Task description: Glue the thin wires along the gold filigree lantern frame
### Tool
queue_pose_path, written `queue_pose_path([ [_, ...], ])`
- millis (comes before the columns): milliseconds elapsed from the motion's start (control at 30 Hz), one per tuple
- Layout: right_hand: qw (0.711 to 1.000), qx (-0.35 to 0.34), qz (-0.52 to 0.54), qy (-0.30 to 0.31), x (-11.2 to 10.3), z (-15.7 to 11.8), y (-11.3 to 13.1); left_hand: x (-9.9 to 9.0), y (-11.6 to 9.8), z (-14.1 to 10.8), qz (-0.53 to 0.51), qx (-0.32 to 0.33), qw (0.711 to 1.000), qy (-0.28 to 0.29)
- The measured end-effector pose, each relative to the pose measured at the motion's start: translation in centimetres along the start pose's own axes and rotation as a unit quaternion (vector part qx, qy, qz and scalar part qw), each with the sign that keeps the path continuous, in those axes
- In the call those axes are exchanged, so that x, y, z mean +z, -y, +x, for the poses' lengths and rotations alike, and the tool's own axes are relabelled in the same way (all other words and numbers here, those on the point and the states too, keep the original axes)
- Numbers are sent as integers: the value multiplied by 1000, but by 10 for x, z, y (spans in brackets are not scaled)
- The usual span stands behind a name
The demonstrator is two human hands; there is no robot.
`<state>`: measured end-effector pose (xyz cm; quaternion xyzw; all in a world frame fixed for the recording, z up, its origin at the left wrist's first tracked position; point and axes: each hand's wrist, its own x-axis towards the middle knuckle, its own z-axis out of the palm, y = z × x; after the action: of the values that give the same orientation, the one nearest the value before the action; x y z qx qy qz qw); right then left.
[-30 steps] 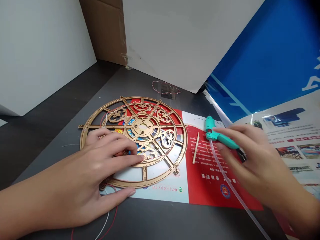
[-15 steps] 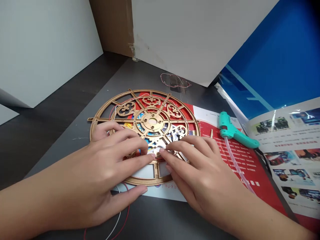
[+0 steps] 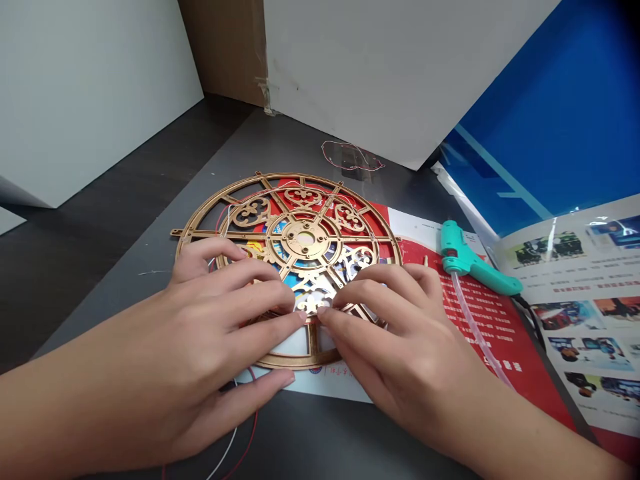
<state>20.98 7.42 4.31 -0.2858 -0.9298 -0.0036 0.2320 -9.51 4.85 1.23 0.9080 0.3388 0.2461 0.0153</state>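
Working both hands together at the lower spokes of a round, gold-coloured openwork wheel frame (image 3: pixel 295 233), lying flat on a red-and-white printed leaflet (image 3: pixel 500 320); bringing the left hand (image 3: pixel 200 313) and right hand (image 3: pixel 400 340) close, fingertips (image 3: pixel 300 317) nearly meeting around a small white fretted piece (image 3: pixel 313 301); keeping the grip narrow there, with no telling whether pinching that piece or only pressing it against the frame; judging from the fingers, seating that piece appears to be the step in hand, the next move calling for steady pressure before any lifting away; leaving a teal glue gun (image 3: pixel 467 263) lying unheld just beyond the right hand, its clear plastic tube (image 3: pixel 475 327) trailing back past that hand; showing a thin wooden stick (image 3: pixel 426 261) just past the right fingers; running red and white wires (image 3: pixel 235 440) out below the left hand; spreading a glossy photo brochure (image 3: pixel 575 313) well right of the grip.
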Motion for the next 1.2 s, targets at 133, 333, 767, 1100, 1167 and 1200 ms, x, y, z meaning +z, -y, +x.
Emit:
queue_pose_path([
  [133, 1000, -8, -9, 2, 0, 1, -1, -4, -2, 2, 41, 16, 999, 23],
  [333, 1000, -26, -11, -6, 3, -1, -1, -2, -3, 0, 29, 0, 999, 14],
  [767, 1000, -14, 17, -10, 3, -3, -2, 0, -3, 1, 7, 0, 1000, 4],
  [1100, 995, 58, 86, -10, 6, 4, -4, 3, -1, 2, 10, 13, 1000, -14],
  [1167, 997, 36, 61, -14, 5, 5, -5, 3, -1, 2, 14, 12, 1000, -8],
  [1200, 999, 19, 37, -14, 4, 4, -5, 3, -1, 2, 18, 10, 1000, 2],
])
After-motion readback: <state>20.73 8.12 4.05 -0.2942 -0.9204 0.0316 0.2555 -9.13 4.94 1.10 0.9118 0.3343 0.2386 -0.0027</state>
